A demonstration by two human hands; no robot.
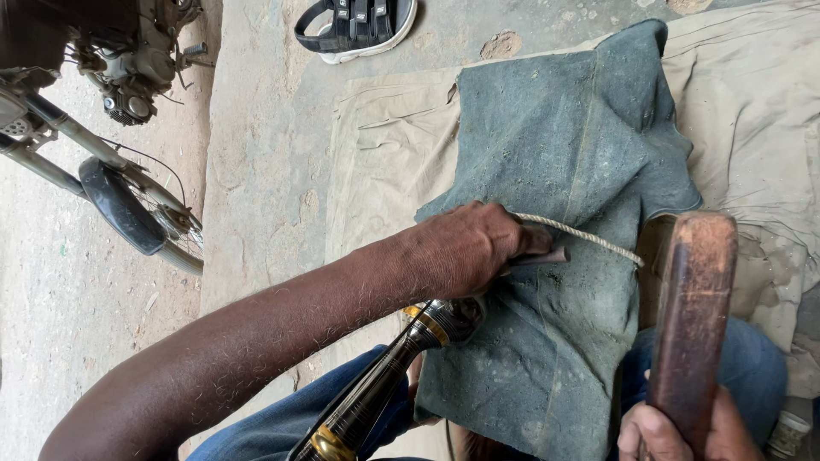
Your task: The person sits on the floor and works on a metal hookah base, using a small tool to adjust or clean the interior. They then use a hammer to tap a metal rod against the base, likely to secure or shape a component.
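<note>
In the head view, the left hand (465, 248) sits at the centre of the frame, its fingers curled shut over a twisted cord (581, 232) and the dark end of a small tool (547, 255) — both pressed against a grey-green felt cloth (564, 162) that drapes from the upper middle down over the person's lap. The cord runs taut from that fist toward the right, ending near the top of a worn wooden mallet (692, 316). The right hand (679, 431), at the lower right edge, is clamped round the mallet's lower part, holding it upright and a little tilted; the two hands are well apart. Below the left wrist a glossy black handle with brass bands (376, 393) slants from the bottom centre up under the cloth. A beige sheet (384, 145) lies under the cloth on the concrete floor (256, 128). A black sandal (354, 26) rests at the top — a motorcycle (111, 102) stands at the upper left.
</note>
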